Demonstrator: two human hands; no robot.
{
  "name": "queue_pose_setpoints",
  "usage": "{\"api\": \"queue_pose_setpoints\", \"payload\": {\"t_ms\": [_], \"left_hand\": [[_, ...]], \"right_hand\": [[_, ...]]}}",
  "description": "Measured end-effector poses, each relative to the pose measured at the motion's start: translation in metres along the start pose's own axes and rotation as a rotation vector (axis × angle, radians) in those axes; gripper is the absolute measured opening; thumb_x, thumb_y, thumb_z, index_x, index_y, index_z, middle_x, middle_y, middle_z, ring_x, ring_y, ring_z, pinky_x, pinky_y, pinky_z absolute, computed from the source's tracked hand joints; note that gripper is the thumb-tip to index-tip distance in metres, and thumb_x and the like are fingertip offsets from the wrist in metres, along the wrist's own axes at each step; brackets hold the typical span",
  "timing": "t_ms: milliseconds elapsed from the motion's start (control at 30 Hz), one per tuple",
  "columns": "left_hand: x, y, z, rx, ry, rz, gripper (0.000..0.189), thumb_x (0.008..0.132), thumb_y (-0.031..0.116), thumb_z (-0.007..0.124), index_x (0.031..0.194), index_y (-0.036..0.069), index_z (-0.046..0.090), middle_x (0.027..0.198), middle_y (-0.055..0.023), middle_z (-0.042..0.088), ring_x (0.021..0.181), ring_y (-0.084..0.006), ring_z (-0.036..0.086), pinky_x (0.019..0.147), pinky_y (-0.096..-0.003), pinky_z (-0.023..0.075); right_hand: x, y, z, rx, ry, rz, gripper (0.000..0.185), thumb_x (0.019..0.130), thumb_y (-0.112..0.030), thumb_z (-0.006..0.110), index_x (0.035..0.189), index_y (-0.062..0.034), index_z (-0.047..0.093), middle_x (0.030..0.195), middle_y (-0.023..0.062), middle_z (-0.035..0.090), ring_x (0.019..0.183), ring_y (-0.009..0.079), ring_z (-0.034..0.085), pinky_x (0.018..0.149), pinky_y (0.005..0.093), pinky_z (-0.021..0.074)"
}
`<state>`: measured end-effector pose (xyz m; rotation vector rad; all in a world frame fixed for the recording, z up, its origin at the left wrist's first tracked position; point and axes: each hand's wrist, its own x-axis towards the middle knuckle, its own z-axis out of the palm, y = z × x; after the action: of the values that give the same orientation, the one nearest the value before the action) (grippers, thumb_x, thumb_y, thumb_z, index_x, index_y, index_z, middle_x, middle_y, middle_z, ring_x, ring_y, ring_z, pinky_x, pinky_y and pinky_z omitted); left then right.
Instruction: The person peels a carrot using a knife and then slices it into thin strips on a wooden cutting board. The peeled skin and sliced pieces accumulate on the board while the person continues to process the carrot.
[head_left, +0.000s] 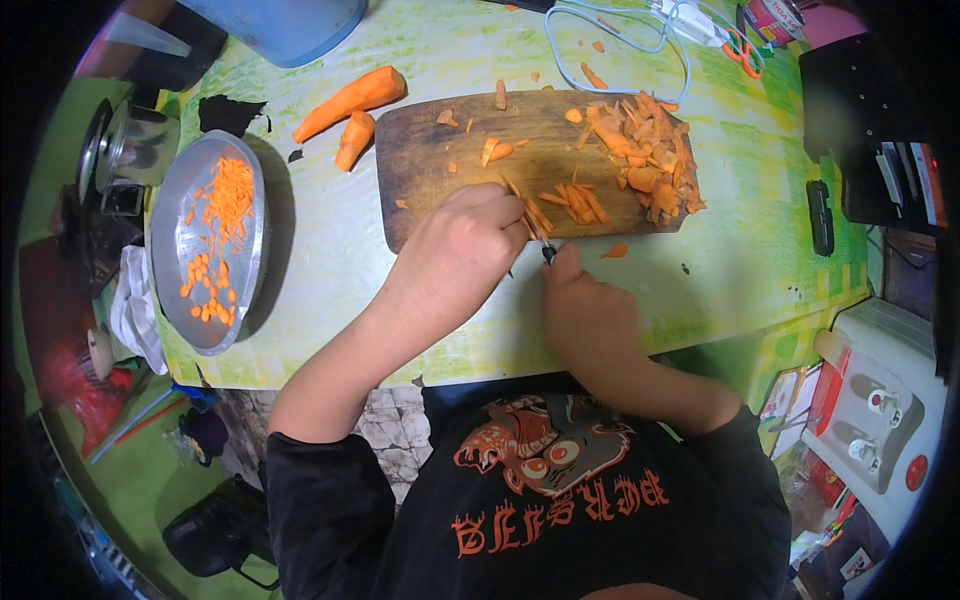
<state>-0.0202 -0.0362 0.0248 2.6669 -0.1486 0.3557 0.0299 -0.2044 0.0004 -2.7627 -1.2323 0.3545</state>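
Observation:
My left hand (480, 225) presses on carrot pieces at the near edge of a wooden cutting board (442, 180); its fingertips are partly hidden. My right hand (592, 307) grips the black handle of a knife (549, 253), whose blade lies against thin carrot strips (536, 219) beside the left fingers. Just right of them rests a small pile of cut carrot sticks (581, 204). Peelings and scraps of carrot (652, 161) are heaped on the board's right end. A peeled carrot (352, 101) and a shorter carrot piece (355, 141) lie beyond the board's left end.
An oval metal tray (259, 247) with carrot strips and slices sits at the left. A blue container (300, 37) stands at the far left. At the far right are a pale blue cable (551, 45), orange-handled scissors (742, 56) and a can (772, 21). A water dispenser (877, 405) is at the right.

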Motion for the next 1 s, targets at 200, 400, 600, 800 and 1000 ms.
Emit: {"api": "queue_pose_setpoints", "payload": {"t_ms": [200, 400, 600, 800, 1000], "left_hand": [[-0.001, -0.002, 0.000, -0.004, -0.014, -0.006, 0.003, 0.066, 0.001, 0.063, 0.068, -0.001, 0.063, 0.079, -0.0100, 0.059, 0.084, -0.0258, 0.061, 0.074, -0.0359, 0.0539], [-0.001, -0.006, -0.001, -0.042, -0.013, -0.008, 0.007, 0.069, 0.002, 0.068, 0.076, -0.001, 0.066, 0.077, -0.0099, 0.058, 0.078, -0.0279, 0.061, 0.069, -0.0390, 0.0520], [-0.001, -0.006, -0.001, -0.059, -0.013, -0.011, 0.011, 0.069, 0.002, 0.070, 0.079, 0.000, 0.067, 0.077, -0.0097, 0.058, 0.076, -0.0291, 0.061, 0.067, -0.0406, 0.0513], [-0.001, -0.003, -0.003, -0.040, -0.034, -0.033, 0.005, 0.066, -0.001, 0.062, 0.071, -0.002, 0.065, 0.080, -0.0104, 0.060, 0.085, -0.0266, 0.062, 0.073, -0.0372, 0.0544], [-0.001, -0.002, -0.004, -0.047, -0.038, -0.030, 0.006, 0.065, -0.001, 0.062, 0.071, -0.002, 0.065, 0.081, -0.0108, 0.060, 0.086, -0.0268, 0.062, 0.074, -0.0372, 0.0544]], "right_hand": [[-0.005, 0.007, -0.018, 0.205, 0.013, 0.001, 0.021, 0.100, -0.021, 0.050, 0.093, -0.0018, 0.043, 0.056, 0.0168, 0.058, 0.049, 0.0390, 0.061, 0.046, 0.0476, 0.0485], [-0.005, 0.006, -0.015, 0.220, 0.009, -0.025, 0.021, 0.099, -0.019, 0.051, 0.092, -0.0017, 0.042, 0.056, 0.0180, 0.058, 0.049, 0.0396, 0.060, 0.045, 0.0484, 0.0475], [-0.006, 0.005, -0.013, 0.203, -0.017, -0.018, 0.022, 0.099, -0.020, 0.052, 0.092, -0.0021, 0.042, 0.056, 0.0179, 0.058, 0.049, 0.0396, 0.061, 0.046, 0.0479, 0.0483], [-0.005, 0.004, -0.012, 0.215, 0.007, -0.039, 0.021, 0.098, -0.019, 0.053, 0.092, -0.0024, 0.042, 0.056, 0.0173, 0.059, 0.049, 0.0388, 0.061, 0.045, 0.0474, 0.0486], [-0.002, 0.002, -0.009, 0.148, 0.027, -0.048, 0.021, 0.097, -0.019, 0.055, 0.091, -0.0025, 0.043, 0.054, 0.0149, 0.060, 0.047, 0.0353, 0.062, 0.044, 0.0447, 0.0497]]}}
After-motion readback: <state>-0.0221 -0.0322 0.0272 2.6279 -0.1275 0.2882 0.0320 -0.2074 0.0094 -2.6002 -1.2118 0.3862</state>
